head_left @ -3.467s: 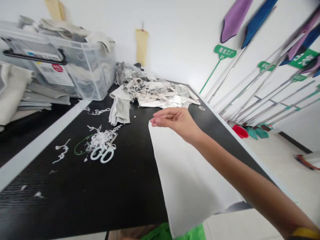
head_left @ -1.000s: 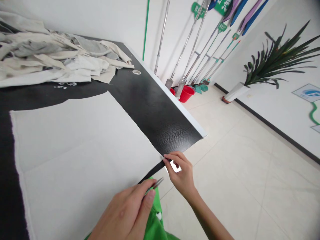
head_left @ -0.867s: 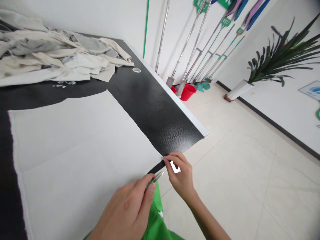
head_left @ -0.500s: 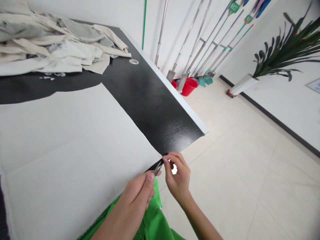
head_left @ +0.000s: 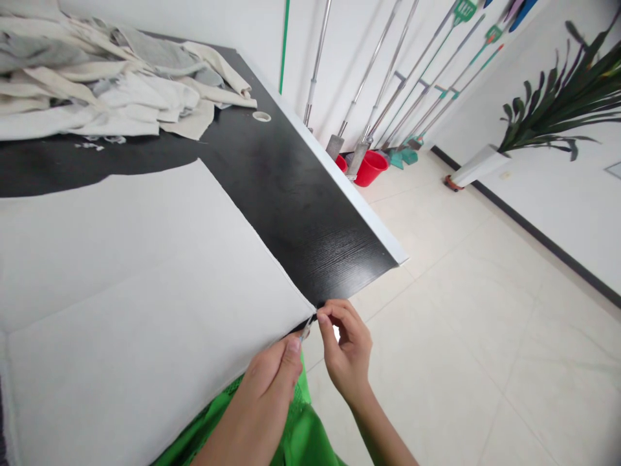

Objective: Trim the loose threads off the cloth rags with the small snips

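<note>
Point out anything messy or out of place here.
White scraps lie loose on the table by the cloth pile, like stray thread ends; the pile itself is tangled, not folded. A pale ring lies near the pile's right end, with no clear purpose. The white sheet in hand shows no visible tear.

Bright, cool-white light fills the scene fairly evenly; its source lies outside the frame. The black tabletop point(head_left: 286, 175) carries a hazy sheen, with sharper glare showing its grain near the corner right of centre. The white cloth point(head_left: 145, 272) at left is pale and low in contrast, its fold only faintly shaded. Soft shadows of the poles point(head_left: 319, 61) fall on the wall point(head_left: 233, 19) at upper centre. The far upper-right corner darkens, and wide-angle stretching pulls the plant point(head_left: 557, 100) outward there. Fine detail is soft; the small blades point(head_left: 306, 329) at lower centre are hard to make out.
</note>
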A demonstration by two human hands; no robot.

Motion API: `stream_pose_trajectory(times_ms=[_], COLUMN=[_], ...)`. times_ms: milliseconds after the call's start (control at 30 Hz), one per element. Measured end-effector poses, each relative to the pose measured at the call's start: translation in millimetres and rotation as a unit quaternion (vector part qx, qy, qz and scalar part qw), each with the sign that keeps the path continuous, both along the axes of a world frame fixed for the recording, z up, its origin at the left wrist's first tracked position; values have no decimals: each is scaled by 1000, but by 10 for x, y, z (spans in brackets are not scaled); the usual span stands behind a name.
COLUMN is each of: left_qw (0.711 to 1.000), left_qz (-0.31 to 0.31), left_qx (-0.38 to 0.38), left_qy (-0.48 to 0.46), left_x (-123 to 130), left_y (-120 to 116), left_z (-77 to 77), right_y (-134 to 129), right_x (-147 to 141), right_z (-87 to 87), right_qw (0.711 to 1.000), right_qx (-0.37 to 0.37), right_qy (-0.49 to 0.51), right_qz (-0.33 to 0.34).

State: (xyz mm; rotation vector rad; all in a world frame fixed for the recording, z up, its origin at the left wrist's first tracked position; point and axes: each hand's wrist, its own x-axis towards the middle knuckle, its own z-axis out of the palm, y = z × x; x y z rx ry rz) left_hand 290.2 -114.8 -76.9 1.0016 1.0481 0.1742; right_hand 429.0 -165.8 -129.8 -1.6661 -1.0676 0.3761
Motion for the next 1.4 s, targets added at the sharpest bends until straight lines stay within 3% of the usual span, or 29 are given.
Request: stream_pose_trajectory(times_ms=[167,300,500,700,967,1400], left_qw=[999,997,996,994,961,950], left_qz=[23,37,40,42,142,163], left_qx=[8,0,-15,-53,-178,-198], left_qy=[-30,-64,-82,-89,-155,-180], left_x=[19,39,99,165,184,203], left_y=[-21,-41,-56,-61,-50,-78], left_z=[-69,-119,-78,-104,-11,-12], right_y=[-20,-52,-69,-68,-79,-81], right_x=[-11,-24,-59,-117,-136,-168], right_z=[-23,-75,-121,-112,-109,-131], right_qw=[999,992,975,982,989,991], right_qx=[10,47,92,92,75,70], right_qy=[-31,-112,-194,-159,-116,-96], right_qz=[-10,-39,-49,-52,-57,-65])
